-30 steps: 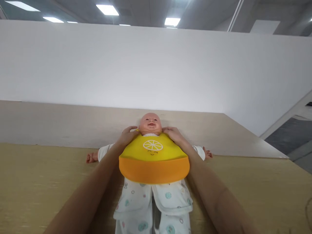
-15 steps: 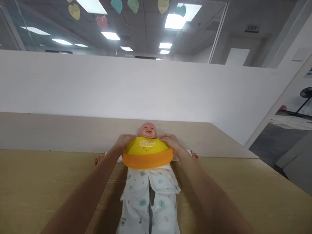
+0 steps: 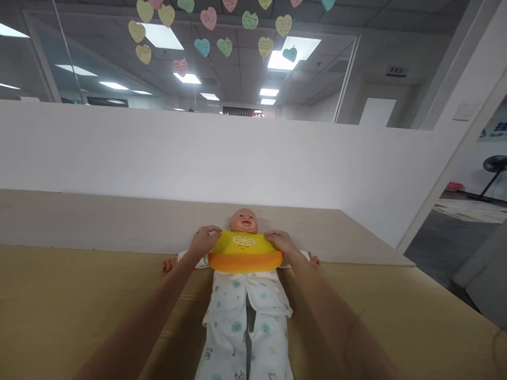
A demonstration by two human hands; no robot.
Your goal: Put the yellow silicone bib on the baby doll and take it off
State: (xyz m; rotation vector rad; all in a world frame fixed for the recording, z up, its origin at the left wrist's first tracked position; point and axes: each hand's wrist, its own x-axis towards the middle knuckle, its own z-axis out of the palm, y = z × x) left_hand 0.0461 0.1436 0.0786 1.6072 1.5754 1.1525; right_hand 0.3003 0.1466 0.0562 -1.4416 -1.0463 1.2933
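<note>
A baby doll (image 3: 243,220) lies on its back, head away from me, arms spread, dressed in white patterned clothes (image 3: 247,301). Across its chest lies a yellow bib (image 3: 241,243) with a white citrus-slice print and an orange pocket along the lower edge. My left hand (image 3: 205,238) pinches the bib's upper left corner beside the doll's neck. On the other side, my right hand (image 3: 280,240) has its fingers closed on the upper right corner. The part of the bib under my fingertips is hidden.
The doll lies on a tan tabletop (image 3: 99,301) with a beige strip (image 3: 119,221) at its back. A white wall (image 3: 198,153) rises behind, topped by glass with heart-shaped notes (image 3: 208,18). A black fan (image 3: 495,163) stands on the floor at far right.
My view has tilted up a little, so more heart notes show. Both hands remain at the bib's upper corners, and the bib's top edge looks straighter between them.
</note>
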